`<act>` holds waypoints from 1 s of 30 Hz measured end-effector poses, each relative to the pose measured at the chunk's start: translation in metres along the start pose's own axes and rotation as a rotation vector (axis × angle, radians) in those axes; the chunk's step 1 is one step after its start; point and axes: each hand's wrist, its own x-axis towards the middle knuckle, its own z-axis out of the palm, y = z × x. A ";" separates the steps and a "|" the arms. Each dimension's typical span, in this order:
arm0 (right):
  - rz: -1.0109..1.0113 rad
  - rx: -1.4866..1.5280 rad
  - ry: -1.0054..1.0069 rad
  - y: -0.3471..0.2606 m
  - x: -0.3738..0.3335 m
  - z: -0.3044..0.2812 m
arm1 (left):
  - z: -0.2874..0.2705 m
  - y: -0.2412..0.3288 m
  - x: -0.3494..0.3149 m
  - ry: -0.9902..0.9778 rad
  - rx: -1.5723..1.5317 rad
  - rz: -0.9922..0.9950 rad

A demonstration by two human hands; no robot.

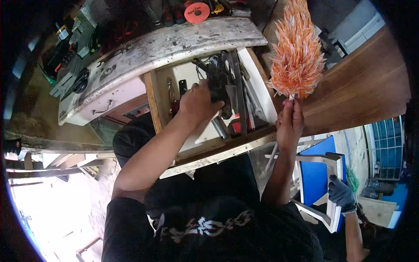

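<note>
My right hand is closed round the handle of an orange-and-white fluffy duster, held upright to the right of an open drawer. My left hand reaches into that drawer, its fingers and thumb closed about a black object whose kind I cannot make out. Around it lie a long dark flat bar, a wrench, a metal tube and a red piece. A small black piece lies left of my hand.
The paint-worn white worktop runs above the drawer, with an orange-red disc behind it. A brown wooden board extends at the right. At lower right, another person's gloved hand grips a white frame near a blue panel.
</note>
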 end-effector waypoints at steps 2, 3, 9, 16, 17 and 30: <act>-0.057 -0.113 0.013 0.002 0.001 -0.001 | 0.000 0.000 0.000 0.035 -0.054 0.020; -0.055 -0.114 0.006 0.001 0.001 -0.001 | 0.005 -0.007 0.006 0.035 -0.056 0.013; -0.005 -0.159 0.029 0.003 0.005 -0.002 | 0.021 -0.026 0.033 -0.015 -0.427 0.064; -0.118 -0.244 0.013 0.009 0.005 -0.010 | -0.016 -0.014 0.006 -0.063 -1.000 -0.105; -0.149 -0.276 -0.009 0.010 0.006 -0.011 | -0.022 -0.019 0.002 -0.085 -1.181 -0.121; 0.041 0.018 0.049 -0.003 -0.004 0.000 | -0.107 -0.077 -0.148 0.133 -1.396 0.100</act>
